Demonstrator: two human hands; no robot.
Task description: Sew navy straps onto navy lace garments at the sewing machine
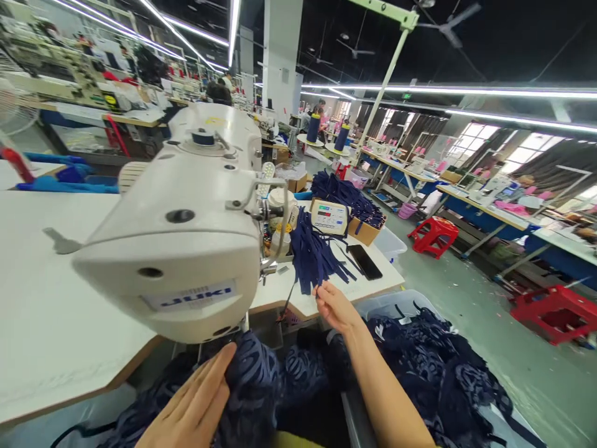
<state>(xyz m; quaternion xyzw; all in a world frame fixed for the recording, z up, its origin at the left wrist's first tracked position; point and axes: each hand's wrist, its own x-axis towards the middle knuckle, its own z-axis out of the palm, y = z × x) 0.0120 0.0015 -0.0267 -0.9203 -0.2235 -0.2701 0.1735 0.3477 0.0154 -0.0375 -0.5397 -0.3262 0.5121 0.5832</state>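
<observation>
A white Juki sewing machine (186,230) fills the middle of the view on a white table (46,311). My left hand (196,404) lies flat with fingers stretched out on dark navy lace fabric (261,386) below the machine head. My right hand (333,306) reaches forward to a bundle of navy fabric strips (314,255) lying on the table to the right of the machine. Its fingertips pinch the lower end of one strip.
A control panel (329,216), a black phone (364,261) and a cardboard box (366,230) of navy pieces sit past the strips. A bin of navy lace (443,373) stands at my right. Red stools (435,235) and other workbenches line the aisle.
</observation>
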